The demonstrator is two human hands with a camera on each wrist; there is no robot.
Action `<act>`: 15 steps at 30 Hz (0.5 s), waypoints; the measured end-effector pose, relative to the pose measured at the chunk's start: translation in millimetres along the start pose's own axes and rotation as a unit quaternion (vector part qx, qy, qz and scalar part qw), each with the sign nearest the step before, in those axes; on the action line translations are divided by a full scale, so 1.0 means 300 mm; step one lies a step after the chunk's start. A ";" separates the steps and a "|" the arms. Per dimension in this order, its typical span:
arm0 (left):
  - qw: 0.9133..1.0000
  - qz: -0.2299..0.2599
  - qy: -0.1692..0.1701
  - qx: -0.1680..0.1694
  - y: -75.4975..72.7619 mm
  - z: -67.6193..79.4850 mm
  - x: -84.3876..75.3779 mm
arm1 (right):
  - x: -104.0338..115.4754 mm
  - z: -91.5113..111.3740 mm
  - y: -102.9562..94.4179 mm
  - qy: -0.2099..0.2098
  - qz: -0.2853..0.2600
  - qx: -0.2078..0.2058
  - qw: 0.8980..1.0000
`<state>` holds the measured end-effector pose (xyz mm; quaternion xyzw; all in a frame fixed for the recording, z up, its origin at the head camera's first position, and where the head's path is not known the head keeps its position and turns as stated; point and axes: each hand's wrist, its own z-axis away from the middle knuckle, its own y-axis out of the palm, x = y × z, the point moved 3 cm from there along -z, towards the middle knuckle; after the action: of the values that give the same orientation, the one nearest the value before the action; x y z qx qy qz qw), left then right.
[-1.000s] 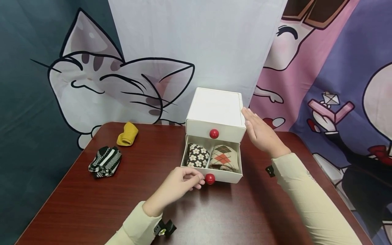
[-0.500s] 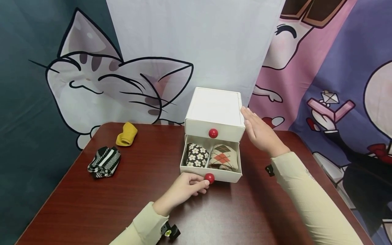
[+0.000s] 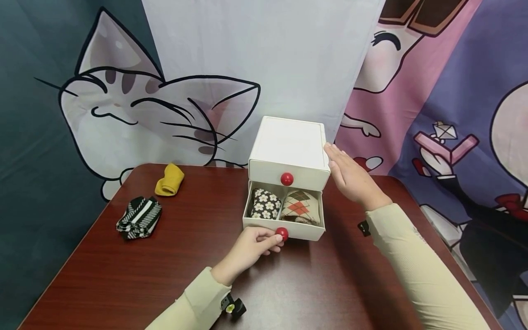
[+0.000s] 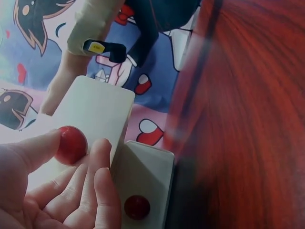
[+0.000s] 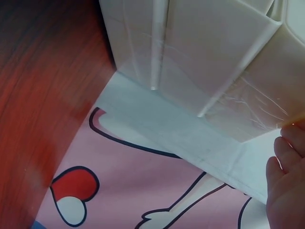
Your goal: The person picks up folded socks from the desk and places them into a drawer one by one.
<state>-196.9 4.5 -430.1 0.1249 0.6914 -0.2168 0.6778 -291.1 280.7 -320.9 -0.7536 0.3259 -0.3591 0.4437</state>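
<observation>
My left hand pinches the red knob of the pulled-out lower drawer between thumb and fingers. Two folded socks lie side by side in that drawer: a black floral sock on the left and a beige argyle sock on the right, a thin divider between them. The white two-drawer box has its upper drawer closed, with a red knob of its own. Against the box's right side rests my right hand, fingers straight; the right wrist view shows its fingertips at the white wall.
A yellow folded sock and a black-and-white striped sock lie at the left on the dark red wooden table. Behind the table hangs a printed cloth with cartoon figures.
My left hand has moved right, from beside the lower knob to pinching it. The lower drawer has slid slightly inward with its socks. My right hand stays at the box's side.
</observation>
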 end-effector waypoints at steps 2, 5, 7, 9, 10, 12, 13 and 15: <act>1.000 0.002 0.000 -0.002 -0.002 -0.013 0.003 | 0.000 0.000 0.000 0.003 -0.002 0.002 1.000; 1.000 0.011 -0.004 -0.004 -0.007 -0.028 0.007 | 0.002 0.001 -0.002 0.009 -0.008 0.003 1.000; 1.000 0.017 -0.007 -0.005 -0.011 -0.038 0.009 | 0.003 0.003 -0.004 0.012 -0.013 0.004 1.000; 1.000 0.023 -0.010 -0.008 -0.015 -0.049 0.012 | 0.004 0.004 -0.004 0.013 -0.018 0.003 1.000; 1.000 0.026 -0.011 -0.008 -0.016 -0.055 0.014 | 0.004 0.004 -0.004 0.014 -0.020 0.003 1.000; 0.999 0.032 -0.014 -0.011 -0.019 -0.069 0.019 | 0.003 0.004 -0.003 0.014 -0.023 0.001 1.000; 0.999 0.035 -0.017 -0.014 -0.020 -0.079 0.022 | 0.002 0.005 -0.002 0.014 -0.024 0.000 1.000; 0.999 0.042 -0.024 -0.017 -0.023 -0.097 0.030 | 0.001 0.006 0.001 0.014 -0.027 0.000 1.000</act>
<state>-226.2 11.0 -438.4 0.1371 0.6730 -0.1789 0.7045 -289.6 281.0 -321.6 -0.7571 0.3119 -0.3816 0.4289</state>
